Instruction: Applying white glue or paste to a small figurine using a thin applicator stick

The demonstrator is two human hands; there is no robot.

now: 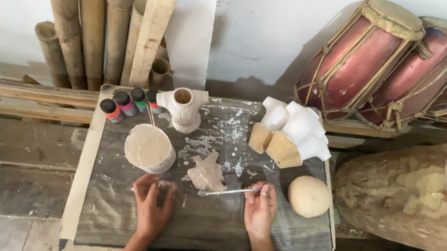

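The right hand (pixel 260 206) pinched a thin white-smeared brush (pixel 229 191) beside a crumpled pale rag (pixel 207 173), while the left hand (pixel 152 202) lay open on the grey wooden board (pixel 205 225).

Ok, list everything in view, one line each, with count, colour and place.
bamboo poles: several, tan, leaning on the wall at back left
plank: one, pale wood, leaning among them
paint bottles: four, black caps, board's back left corner
paint tub: one, off-white, stick standing in it, left of centre
vase-like carving: one, white, back centre
carved pieces: two, white with bare wood ends, back right
rag: one, paint-stained, centre
ball: one, cream, right
drums: two, red, roped, behind right
work board: one, grey, paint-splattered
left hand: resting by the tub
right hand: holding a thin white brush
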